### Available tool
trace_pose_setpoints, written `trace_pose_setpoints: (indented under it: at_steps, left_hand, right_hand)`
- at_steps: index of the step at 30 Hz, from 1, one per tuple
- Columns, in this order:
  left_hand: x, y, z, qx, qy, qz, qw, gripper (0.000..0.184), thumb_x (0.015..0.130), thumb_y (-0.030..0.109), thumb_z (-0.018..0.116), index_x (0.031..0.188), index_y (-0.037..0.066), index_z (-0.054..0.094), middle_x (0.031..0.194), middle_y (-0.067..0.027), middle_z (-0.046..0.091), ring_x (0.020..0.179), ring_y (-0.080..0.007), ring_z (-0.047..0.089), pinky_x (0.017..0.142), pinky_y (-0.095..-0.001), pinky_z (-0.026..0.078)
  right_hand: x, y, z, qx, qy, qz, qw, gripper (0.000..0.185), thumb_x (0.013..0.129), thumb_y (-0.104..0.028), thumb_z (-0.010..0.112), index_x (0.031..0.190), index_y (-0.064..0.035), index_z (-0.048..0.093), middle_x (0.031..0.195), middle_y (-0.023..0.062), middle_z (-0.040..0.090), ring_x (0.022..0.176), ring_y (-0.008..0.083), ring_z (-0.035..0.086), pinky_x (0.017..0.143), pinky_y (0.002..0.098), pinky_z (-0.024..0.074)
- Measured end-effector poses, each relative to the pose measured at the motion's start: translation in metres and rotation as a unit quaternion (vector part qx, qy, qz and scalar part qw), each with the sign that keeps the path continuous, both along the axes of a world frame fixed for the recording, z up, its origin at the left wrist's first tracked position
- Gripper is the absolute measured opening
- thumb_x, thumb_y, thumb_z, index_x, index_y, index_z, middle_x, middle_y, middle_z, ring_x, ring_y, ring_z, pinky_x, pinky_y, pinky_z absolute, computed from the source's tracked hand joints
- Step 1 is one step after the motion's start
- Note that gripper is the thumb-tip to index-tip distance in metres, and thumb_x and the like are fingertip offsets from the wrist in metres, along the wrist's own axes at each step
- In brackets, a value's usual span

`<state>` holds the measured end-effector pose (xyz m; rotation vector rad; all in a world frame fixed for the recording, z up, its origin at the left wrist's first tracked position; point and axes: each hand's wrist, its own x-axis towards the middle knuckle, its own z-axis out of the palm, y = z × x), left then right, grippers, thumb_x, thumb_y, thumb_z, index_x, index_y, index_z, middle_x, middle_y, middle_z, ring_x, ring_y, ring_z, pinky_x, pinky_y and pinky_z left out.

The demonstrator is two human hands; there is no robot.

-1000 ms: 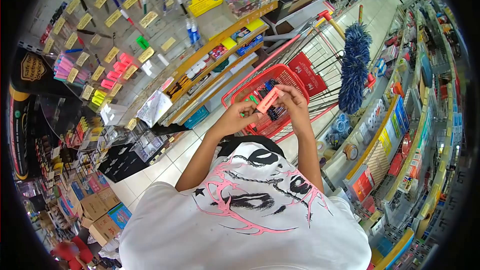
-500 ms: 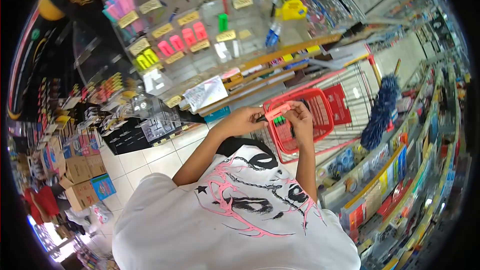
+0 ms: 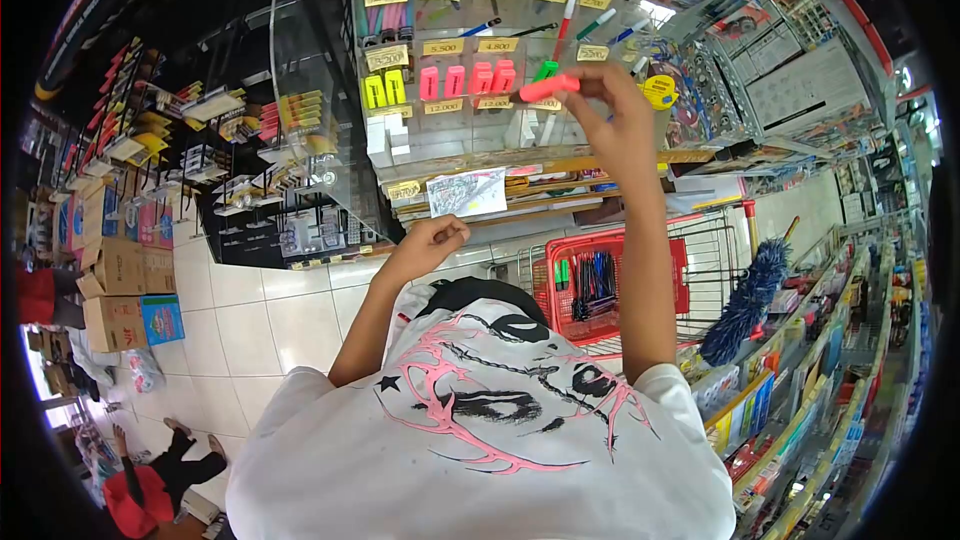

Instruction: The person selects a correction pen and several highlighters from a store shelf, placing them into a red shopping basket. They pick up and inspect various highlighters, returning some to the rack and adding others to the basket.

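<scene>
My right hand [image 3: 618, 118] is raised at the clear pen display [image 3: 440, 135], pinching a salmon-pink highlighter [image 3: 545, 90] between thumb and fingers. The highlighter lies nearly level in front of a compartment with a green highlighter [image 3: 546, 70]. Pink highlighters [image 3: 490, 77] stand upright just to its left, and yellow highlighters [image 3: 385, 90] beyond them. Below the display, my left hand [image 3: 430, 248] is closed with curled fingers near a paper sheet [image 3: 468, 194]; whatever it may hold is hidden.
A red basket [image 3: 612, 332] with green highlighters and several dark pens sits by a metal cart [image 3: 705, 240]. A blue duster [image 3: 748, 300] stands beside crowded shelves on the right. Cardboard boxes [image 3: 115, 323] and a person in red [image 3: 135, 500] are at the left.
My right hand has moved up from the basket to the display with the pink highlighter. My left hand has separated from it and moved left. The view has shifted.
</scene>
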<state>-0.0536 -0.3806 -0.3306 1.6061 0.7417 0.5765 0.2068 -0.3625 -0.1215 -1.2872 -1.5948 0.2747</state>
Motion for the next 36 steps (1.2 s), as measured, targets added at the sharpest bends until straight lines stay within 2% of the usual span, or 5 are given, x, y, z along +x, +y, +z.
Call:
trace_pose_setpoints:
  at_steps: [5,22,28,30,36]
  left_hand:
    - [-0.008,-0.005,-0.004,-0.026,0.008,0.008,1.000,0.017,0.094,0.017,0.061,0.099,0.001,0.065,0.078,0.0016,0.060,0.069,-0.0051,0.050,0.063,-0.0220,0.041]
    - [-0.011,-0.014,-0.024,-0.067,-0.013,0.002,0.998,0.018,0.095,0.016,0.059,0.103,0.001,0.063,0.081,0.0001,0.060,0.073,-0.0065,0.057,0.065,-0.0219,0.044]
    - [-0.010,-0.017,-0.019,-0.039,-0.032,0.027,0.998,0.020,0.095,0.020,0.060,0.098,0.001,0.062,0.071,0.0039,0.052,0.063,-0.0037,0.045,0.056,-0.0218,0.039]
    - [-0.012,-0.017,-0.020,-0.050,-0.012,0.012,0.999,0.018,0.095,0.016,0.059,0.102,0.000,0.063,0.080,-0.0006,0.061,0.072,-0.0067,0.057,0.065,-0.0225,0.045]
    - [-0.012,-0.023,-0.031,-0.057,-0.009,-0.008,0.998,0.018,0.095,0.015,0.059,0.102,-0.001,0.063,0.078,-0.0004,0.060,0.071,-0.0063,0.056,0.064,-0.0221,0.045]
  right_hand:
    - [-0.018,0.037,0.011,-0.004,-0.117,0.043,0.992,0.022,0.081,-0.002,0.067,0.103,-0.0008,0.063,0.097,0.0102,0.063,0.087,0.0226,0.066,0.078,0.0309,0.0509]
    - [-0.027,0.069,-0.031,-0.074,-0.146,0.065,0.984,0.023,0.082,-0.002,0.067,0.104,0.0013,0.063,0.103,0.0126,0.060,0.089,0.0245,0.066,0.079,0.0322,0.0525]
    - [-0.029,0.072,-0.047,-0.106,-0.153,0.071,0.980,0.020,0.084,0.000,0.062,0.103,0.0021,0.063,0.102,0.0128,0.060,0.089,0.0261,0.066,0.078,0.0328,0.0523]
    - [-0.027,0.074,-0.051,-0.103,-0.153,0.074,0.980,0.018,0.084,0.001,0.061,0.102,0.0022,0.063,0.101,0.0129,0.061,0.089,0.0258,0.066,0.078,0.0328,0.0522]
    - [-0.027,0.072,-0.051,-0.101,-0.181,0.061,0.976,0.015,0.083,0.003,0.061,0.097,0.0021,0.064,0.096,0.0121,0.063,0.087,0.0258,0.065,0.076,0.0326,0.0519]
